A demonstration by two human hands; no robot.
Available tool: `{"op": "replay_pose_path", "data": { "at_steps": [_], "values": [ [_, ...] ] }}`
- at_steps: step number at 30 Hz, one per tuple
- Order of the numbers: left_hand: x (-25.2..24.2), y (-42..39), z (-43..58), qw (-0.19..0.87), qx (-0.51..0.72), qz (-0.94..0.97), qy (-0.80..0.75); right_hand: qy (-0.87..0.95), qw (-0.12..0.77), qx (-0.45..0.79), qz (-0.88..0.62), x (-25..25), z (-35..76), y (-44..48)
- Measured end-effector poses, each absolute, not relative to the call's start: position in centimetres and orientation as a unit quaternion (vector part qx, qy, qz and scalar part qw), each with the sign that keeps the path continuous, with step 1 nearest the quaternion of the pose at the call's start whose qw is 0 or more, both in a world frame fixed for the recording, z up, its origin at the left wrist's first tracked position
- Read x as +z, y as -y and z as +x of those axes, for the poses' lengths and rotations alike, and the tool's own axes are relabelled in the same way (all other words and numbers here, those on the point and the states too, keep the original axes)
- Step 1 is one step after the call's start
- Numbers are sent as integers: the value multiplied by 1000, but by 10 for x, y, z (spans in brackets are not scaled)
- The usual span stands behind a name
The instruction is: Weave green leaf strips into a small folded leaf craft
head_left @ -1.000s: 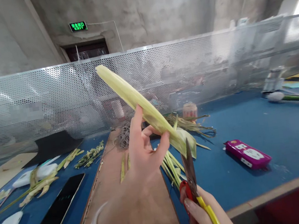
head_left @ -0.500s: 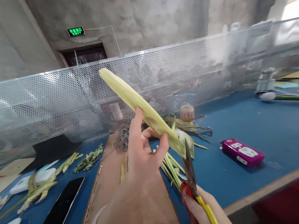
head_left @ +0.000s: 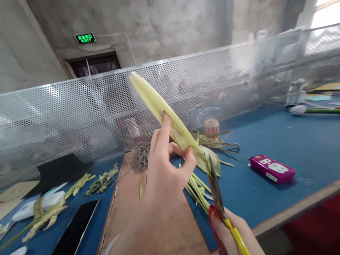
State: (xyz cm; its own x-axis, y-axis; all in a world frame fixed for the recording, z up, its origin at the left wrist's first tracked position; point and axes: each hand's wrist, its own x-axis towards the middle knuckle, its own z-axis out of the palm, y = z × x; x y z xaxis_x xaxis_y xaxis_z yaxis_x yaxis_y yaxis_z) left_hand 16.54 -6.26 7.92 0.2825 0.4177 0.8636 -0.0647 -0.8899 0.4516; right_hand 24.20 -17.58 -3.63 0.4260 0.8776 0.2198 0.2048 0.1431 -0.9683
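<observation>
The leaf [head_left: 179, 129] is pale yellow-green; at five o'clock the scissors [head_left: 219, 205] have red and yellow handles [head_left: 241, 244]; at four, a purple packet [head_left: 272, 168] bears white markings.

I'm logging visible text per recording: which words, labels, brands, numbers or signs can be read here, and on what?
"安全出口 EXIT": lit green sign above the door; the Chinese is slightly blurred.
Purple packet: white markings, too blurred to read.
Jar: red markings, too small to read.
Phone: nothing legible on its dark screen.
</observation>
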Motion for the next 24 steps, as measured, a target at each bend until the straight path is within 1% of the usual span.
{"op": "replay_pose_path", "data": {
  "at_steps": [11, 17, 24],
  "values": [
    [81, 75, 155, 196, 554, 805, -82, 446, 612, 268, -596, -41, 231, 189],
    [73, 86, 134, 206, 540, 809, -108, 446, 617, 255, -596, -46, 213, 200],
    [71, 116, 107, 211, 569, 787, -109, 443, 624, 284, -577, -48, 190, 229]
  ]
}}
